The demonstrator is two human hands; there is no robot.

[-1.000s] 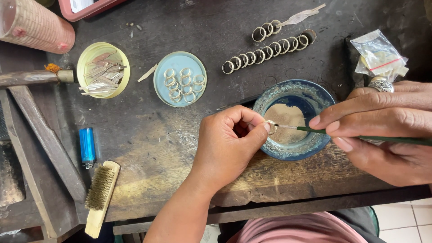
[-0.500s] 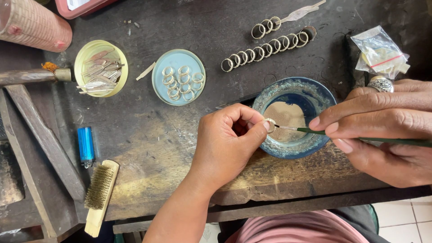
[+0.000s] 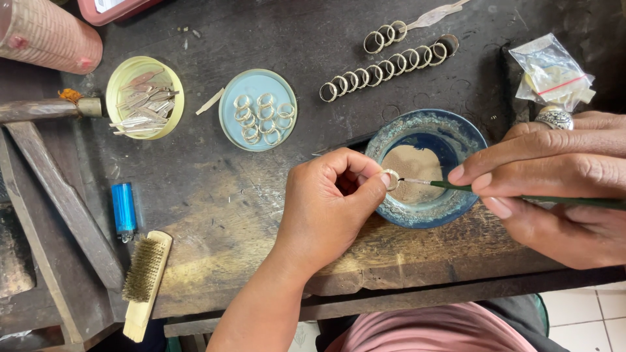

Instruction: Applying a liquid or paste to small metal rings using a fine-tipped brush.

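My left hand (image 3: pixel 326 205) pinches a small silver ring (image 3: pixel 390 178) between thumb and forefinger, over the near rim of a blue bowl (image 3: pixel 450 133) that holds a pale powdery paste. My right hand (image 3: pixel 561 182) grips a thin green brush (image 3: pixel 495 192); its tip touches the ring. A large ring sits on a finger of my right hand. Behind the bowl, a row of silver rings (image 3: pixel 385 70) lies on the dark wooden bench (image 3: pixel 215 195).
A light blue lid (image 3: pixel 227 112) holds several rings. A yellow lid (image 3: pixel 116 83) holds metal strips. A blue lighter (image 3: pixel 123 210) and a wire brush (image 3: pixel 146 280) lie at the left. A plastic bag (image 3: pixel 551 68) sits at the far right. A pink roll (image 3: pixel 45 36) lies top left.
Both hands stay over the bowl; the brush tip stays at the ring with only slight shifts.
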